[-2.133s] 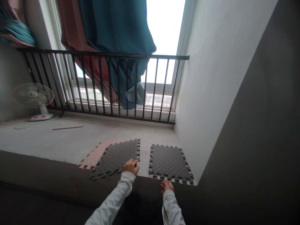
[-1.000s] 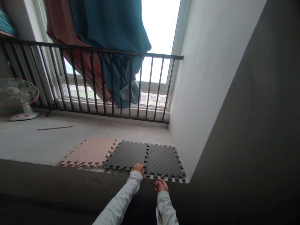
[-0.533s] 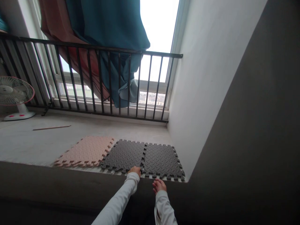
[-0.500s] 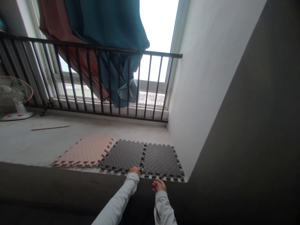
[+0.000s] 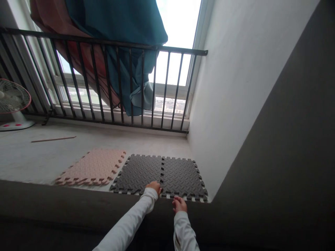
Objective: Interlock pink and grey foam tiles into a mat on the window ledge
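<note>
Two dark grey foam puzzle mats lie side by side on the pale ledge, the left foam mat (image 5: pixel 137 171) meeting the right foam mat (image 5: pixel 183 176) along a toothed seam. My left hand (image 5: pixel 154 187) is closed at the front corner of the left mat, right by the seam, its thumb near the ledge edge. Some of its fingertips are hidden. My right hand (image 5: pixel 180 204) hovers at the front edge of the right mat, fingers loosely bent and apart, with nothing seen in it. Left of the dark mats lies a pink foam mat (image 5: pixel 92 167), apparently stacked.
A black railing (image 5: pixel 117 42) runs along the window behind the ledge, with a teal and pink curtain (image 5: pixel 117 24) hanging past it. A white fan (image 5: pixel 15 101) stands at left, near a thin stick (image 5: pixel 53 139). The white wall (image 5: pixel 227 87) bounds the right side.
The left dark mat has shifted right, with its seam tighter and a wider gap to the pink mat. My left hand moved slightly right with it; my right hand came nearer the mat edge.
</note>
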`<move>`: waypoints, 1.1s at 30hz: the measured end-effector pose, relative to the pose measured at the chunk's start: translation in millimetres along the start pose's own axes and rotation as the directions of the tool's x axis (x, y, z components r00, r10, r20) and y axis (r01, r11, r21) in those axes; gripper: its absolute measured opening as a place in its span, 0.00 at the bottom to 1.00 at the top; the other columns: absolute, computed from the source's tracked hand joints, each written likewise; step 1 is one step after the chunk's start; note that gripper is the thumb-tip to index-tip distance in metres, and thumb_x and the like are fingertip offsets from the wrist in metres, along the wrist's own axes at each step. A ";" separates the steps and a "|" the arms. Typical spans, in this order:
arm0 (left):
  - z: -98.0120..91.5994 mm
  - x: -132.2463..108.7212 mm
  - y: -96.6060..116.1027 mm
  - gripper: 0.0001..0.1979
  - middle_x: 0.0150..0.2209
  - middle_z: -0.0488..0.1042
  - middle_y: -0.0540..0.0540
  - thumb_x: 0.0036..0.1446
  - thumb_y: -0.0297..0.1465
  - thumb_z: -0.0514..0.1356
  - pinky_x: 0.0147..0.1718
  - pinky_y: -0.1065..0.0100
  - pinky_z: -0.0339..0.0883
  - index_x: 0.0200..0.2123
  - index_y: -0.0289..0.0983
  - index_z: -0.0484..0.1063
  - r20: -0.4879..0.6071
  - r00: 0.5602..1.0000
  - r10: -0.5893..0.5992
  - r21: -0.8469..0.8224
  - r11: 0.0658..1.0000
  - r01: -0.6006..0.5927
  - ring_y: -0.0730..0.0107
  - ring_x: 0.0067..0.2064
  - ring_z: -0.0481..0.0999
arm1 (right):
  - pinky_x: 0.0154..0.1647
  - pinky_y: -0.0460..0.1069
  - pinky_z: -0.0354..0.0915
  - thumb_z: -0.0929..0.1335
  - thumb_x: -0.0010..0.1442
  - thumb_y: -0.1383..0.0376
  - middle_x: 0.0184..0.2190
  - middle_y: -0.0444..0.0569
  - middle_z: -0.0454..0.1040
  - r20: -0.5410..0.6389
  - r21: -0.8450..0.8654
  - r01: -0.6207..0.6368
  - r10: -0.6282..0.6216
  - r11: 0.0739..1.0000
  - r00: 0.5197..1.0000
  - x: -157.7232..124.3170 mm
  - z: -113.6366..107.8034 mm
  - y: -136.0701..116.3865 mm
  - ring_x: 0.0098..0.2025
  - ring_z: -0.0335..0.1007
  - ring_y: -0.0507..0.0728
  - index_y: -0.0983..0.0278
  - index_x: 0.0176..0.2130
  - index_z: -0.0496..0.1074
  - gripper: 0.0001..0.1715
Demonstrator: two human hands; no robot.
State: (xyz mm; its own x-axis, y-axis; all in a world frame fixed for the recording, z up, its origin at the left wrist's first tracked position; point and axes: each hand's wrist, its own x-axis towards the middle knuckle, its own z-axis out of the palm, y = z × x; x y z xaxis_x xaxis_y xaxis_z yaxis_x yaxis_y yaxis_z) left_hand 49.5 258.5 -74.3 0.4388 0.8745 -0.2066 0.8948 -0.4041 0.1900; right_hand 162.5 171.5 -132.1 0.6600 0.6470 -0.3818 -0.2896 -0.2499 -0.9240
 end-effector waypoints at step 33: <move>15.3 25.4 -36.0 0.14 0.55 0.60 0.50 0.46 0.35 0.56 0.53 0.53 0.50 0.40 0.46 0.69 -0.012 0.995 0.096 -0.129 0.987 -0.096 0.64 0.57 0.54 | 0.50 0.66 0.49 0.69 0.36 0.47 0.58 0.68 0.44 0.033 -0.987 0.056 0.147 -0.153 0.989 100.5 -27.0 -93.7 0.59 0.36 0.70 0.68 0.57 0.47 0.57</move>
State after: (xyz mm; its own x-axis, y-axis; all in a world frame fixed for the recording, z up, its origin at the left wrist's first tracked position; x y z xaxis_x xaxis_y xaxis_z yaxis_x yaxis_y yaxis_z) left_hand 29.6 291.2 -101.0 0.5215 0.8349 -0.1763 0.8300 -0.4484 0.3316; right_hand 274.7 240.5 -84.5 0.5870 0.6267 -0.5126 0.7650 -0.6365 0.0979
